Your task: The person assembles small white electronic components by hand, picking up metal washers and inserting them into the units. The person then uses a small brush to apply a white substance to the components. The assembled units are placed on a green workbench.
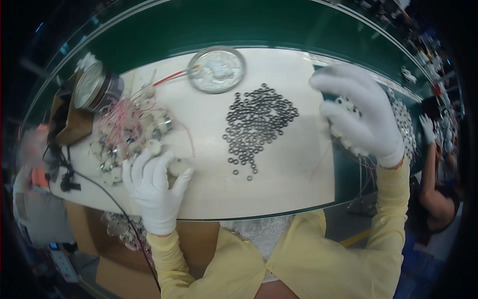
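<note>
My left hand (pixel 155 187), in a white glove, is at the near side of a heap of small round motors (pixel 142 127) with pink wires. Its thumb and forefinger close around a pale round motor (pixel 178 167). My right hand (pixel 361 109), also gloved, is raised over the board's right edge, blurred by motion. Its thumb and fingers are apart, and nothing shows between them. Beneath and behind it are more pale round parts (pixel 348 104), partly hidden by the hand. Many small dark rings (pixel 259 119) lie spread on the white board (pixel 298 174) between my hands.
A round dish (pixel 217 89) of white paste stands at the back, with a red-handled brush (pixel 172 78) resting on its rim. An open tin (pixel 92 89) stands at the far left by a cardboard box (pixel 74 122). A black cable (pixel 107 192) crosses the left edge. Another person (pixel 433 194) sits at right.
</note>
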A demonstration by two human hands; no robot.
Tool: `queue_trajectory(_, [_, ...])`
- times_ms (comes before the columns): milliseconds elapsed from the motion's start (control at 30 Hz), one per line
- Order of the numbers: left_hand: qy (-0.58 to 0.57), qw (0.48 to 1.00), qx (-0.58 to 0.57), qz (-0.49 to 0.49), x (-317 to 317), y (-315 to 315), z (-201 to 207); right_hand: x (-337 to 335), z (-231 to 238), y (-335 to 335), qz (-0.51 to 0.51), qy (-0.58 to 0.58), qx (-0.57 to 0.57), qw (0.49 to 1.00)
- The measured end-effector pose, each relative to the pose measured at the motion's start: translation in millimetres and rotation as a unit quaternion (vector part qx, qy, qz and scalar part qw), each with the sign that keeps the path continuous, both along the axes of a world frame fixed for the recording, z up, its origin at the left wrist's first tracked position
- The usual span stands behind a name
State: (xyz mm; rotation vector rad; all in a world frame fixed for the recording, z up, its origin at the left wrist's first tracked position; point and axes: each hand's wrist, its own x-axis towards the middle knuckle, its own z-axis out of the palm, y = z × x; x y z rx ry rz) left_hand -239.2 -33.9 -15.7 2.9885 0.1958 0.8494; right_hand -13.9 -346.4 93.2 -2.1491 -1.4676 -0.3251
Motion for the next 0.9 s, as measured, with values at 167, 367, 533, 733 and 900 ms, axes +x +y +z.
queue_trajectory(167, [-0.210, 0.877, -0.432, -0.011, -10, 4, -7, -44, -5, 96, 0.158, 0.040, 0.004, 0.987])
queue_trajectory(367, [-0.228, 0.848, -0.478, 0.006, -6, -28, 28, -77, -29, 180, 0.261, -0.022, 0.091, 0.961])
queue_trajectory(533, [-0.113, 0.911, -0.392, -0.051, -34, -34, 30, -65, 1, 163, 0.331, 0.174, 0.075, 0.924])
queue_trajectory(733, [-0.041, 0.997, -0.068, -0.004, -61, 18, 2, -31, 23, 63, 0.283, 0.463, -0.061, 0.838])
queue_trajectory(900, [-0.011, 0.993, -0.116, 0.019, -80, 19, -21, -30, -9, 26, 0.250, 0.352, -0.183, 0.883])
